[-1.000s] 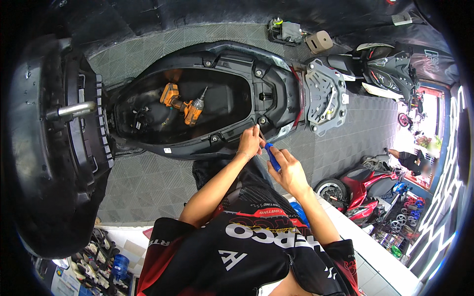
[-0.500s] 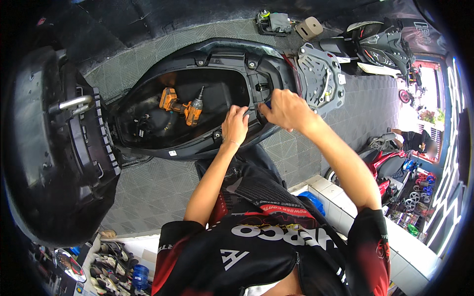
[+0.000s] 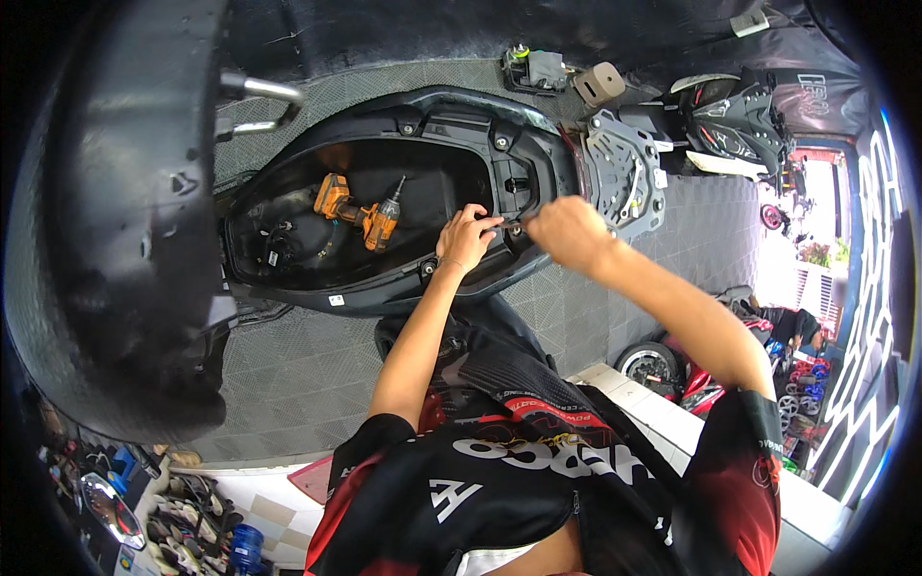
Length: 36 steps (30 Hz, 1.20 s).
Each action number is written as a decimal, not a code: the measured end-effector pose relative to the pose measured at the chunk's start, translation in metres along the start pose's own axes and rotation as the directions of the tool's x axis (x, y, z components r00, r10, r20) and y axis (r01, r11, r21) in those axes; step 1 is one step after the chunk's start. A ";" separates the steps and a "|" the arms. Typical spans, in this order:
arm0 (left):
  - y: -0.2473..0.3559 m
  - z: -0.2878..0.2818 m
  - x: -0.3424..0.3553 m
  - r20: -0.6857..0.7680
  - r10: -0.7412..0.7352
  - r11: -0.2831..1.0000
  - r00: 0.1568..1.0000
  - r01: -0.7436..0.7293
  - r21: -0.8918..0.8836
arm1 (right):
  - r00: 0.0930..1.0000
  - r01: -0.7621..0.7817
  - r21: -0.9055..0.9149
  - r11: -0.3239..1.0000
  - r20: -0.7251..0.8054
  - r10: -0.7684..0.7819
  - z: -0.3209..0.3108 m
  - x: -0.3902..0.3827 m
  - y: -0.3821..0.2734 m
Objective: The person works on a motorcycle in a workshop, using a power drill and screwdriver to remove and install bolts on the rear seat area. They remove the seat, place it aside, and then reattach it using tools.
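Note:
A scooter's open black seat storage bin [image 3: 423, 158] lies in front of me. My right hand [image 3: 573, 233] is a fist over the bin's rear right edge. A thin dark shaft [image 3: 514, 225] shows between this fist and my left fingertips; what kind of tool it belongs to is hidden. My left hand [image 3: 468, 238] rests at the bin's near rear rim, thumb and fingers closed toward the shaft's tip. Inside the bin lies an orange cordless driver [image 3: 379, 226] with a bit fitted, beside a dark cable bundle [image 3: 277, 248].
The raised black seat [image 3: 134, 211] stands at the left. A grey metal rack [image 3: 619, 168] with a wrench [image 3: 634, 187] on it covers the scooter's rear. Beyond are a tool tray [image 3: 534, 70], a beige stool [image 3: 599, 84] and another scooter [image 3: 730, 120]. White tiled ledge [image 3: 634, 408] runs near me.
The view has shifted a little. My right fist has moved slightly right and down relative to the bin, and the thin shaft now shows between my hands.

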<state>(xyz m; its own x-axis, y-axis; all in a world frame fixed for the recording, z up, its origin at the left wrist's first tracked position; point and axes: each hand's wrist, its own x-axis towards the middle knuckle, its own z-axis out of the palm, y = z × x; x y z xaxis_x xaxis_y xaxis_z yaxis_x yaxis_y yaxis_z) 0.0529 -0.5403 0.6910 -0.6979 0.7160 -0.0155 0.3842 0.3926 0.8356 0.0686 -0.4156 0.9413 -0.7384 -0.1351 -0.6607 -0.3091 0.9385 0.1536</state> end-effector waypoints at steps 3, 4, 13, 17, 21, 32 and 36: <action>-0.001 -0.002 0.000 0.001 -0.020 1.000 1.000 0.020 0.000 | 0.963 -0.122 0.347 0.930 -0.186 0.196 -0.006 -0.001 -0.023; -0.003 -0.001 0.000 0.000 -0.017 1.000 1.000 0.017 0.005 | 0.951 -0.122 0.459 0.880 -0.199 0.235 -0.005 0.001 -0.019; 0.004 0.002 0.006 0.032 -0.118 0.993 0.992 0.119 -0.014 | 0.943 -0.238 0.284 0.929 -0.163 0.291 0.014 -0.020 0.002; 0.007 -0.004 0.006 0.065 -0.131 0.991 0.989 0.133 -0.024 | 0.947 0.117 0.019 0.993 -0.305 -0.105 0.016 -0.027 0.007; 0.008 -0.002 0.005 0.080 -0.156 0.986 0.984 0.160 -0.048 | 0.908 0.158 0.459 0.874 -0.416 0.054 0.022 -0.034 0.019; 0.006 0.000 0.004 -0.025 -0.097 0.995 0.995 0.096 -0.009 | 0.850 0.369 -0.098 0.924 -0.366 -0.379 0.002 -0.029 0.021; 0.010 -0.001 0.007 -0.021 -0.106 0.994 0.994 0.106 0.008 | 0.904 0.141 -0.019 0.990 -0.404 -0.136 0.006 -0.019 0.018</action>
<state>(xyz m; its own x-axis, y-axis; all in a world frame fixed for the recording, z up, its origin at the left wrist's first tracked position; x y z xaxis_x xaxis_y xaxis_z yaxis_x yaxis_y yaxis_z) 0.0512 -0.5315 0.7002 -0.7471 0.6582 -0.0928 0.3126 0.4712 0.8248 0.0807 -0.3941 0.9528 -0.8681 -0.3784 -0.3212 -0.4212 0.9040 0.0732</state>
